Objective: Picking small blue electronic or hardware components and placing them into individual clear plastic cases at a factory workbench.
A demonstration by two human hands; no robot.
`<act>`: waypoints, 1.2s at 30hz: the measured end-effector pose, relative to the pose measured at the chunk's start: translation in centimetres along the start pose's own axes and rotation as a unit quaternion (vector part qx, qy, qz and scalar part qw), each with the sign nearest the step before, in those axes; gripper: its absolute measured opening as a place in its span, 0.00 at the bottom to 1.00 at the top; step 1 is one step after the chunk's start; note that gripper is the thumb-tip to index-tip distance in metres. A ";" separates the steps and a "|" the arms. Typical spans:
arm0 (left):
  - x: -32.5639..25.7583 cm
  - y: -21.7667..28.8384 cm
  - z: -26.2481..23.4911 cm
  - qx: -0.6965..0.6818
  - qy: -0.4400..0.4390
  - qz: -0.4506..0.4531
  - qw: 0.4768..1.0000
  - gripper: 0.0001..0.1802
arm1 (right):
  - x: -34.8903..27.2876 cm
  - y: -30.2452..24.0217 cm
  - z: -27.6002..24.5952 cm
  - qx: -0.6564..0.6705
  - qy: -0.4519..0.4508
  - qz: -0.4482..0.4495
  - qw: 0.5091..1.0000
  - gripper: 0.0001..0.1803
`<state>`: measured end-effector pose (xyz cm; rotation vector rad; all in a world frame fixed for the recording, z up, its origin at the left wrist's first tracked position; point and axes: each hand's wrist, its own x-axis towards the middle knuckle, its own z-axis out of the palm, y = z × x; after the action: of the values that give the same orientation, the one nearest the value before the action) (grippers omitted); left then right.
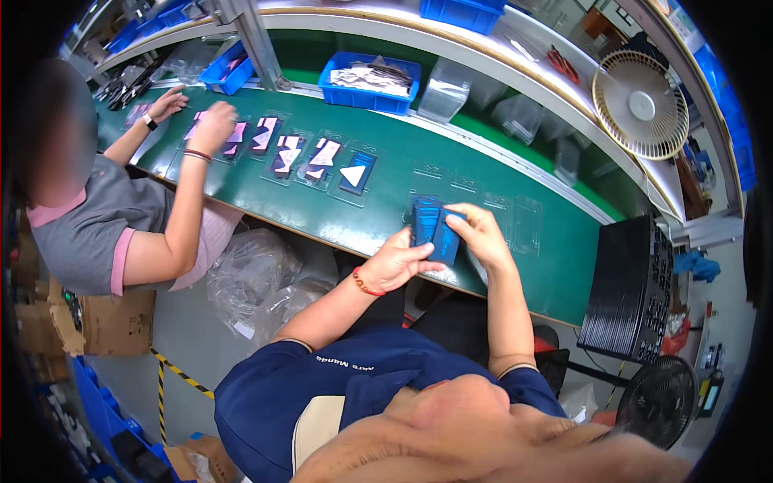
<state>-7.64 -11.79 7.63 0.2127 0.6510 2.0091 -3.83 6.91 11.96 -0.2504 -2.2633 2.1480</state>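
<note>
Over the front edge of the green bench, both my hands are closed on a small bundle of dark blue flat packs (425, 216). My left hand (394, 263) grips the bundle from below, with the thumb across its lower end. At the upper right corner, my right hand (481, 232) pinches the foremost blue pack (446, 239), which is fanned out from those behind. How many packs are in the bundle I cannot tell. Just beyond my hands lie several clear plastic trays (527, 227). Left of them, a clear tray holds a blue pack with a white triangular piece (353, 175).
More filled trays (287, 154) line the green bench (386, 221) toward a co-worker (153, 201) at left, whose hands are over them. Behind stands a blue bin (370, 84) of paper pieces. A black slotted rack (626, 290) stands at the right end, below a fan (642, 105).
</note>
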 end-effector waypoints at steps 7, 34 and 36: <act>-2.0 2.3 -2.9 -0.020 0.063 0.096 0.993 0.17 | 6.9 2.0 -1.5 -0.208 0.105 -0.091 0.968 0.13; 0.7 -0.1 0.3 0.109 0.167 0.139 0.970 0.15 | 0.3 1.5 1.3 -0.002 0.071 -0.060 0.996 0.26; 0.9 -0.6 0.0 0.114 0.152 0.091 0.978 0.14 | 0.7 1.2 -1.2 -0.003 0.147 -0.058 0.987 0.25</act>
<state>-7.67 -10.83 7.24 0.1041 1.0929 2.1625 -4.26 8.24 10.81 -0.3946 -2.0660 1.9045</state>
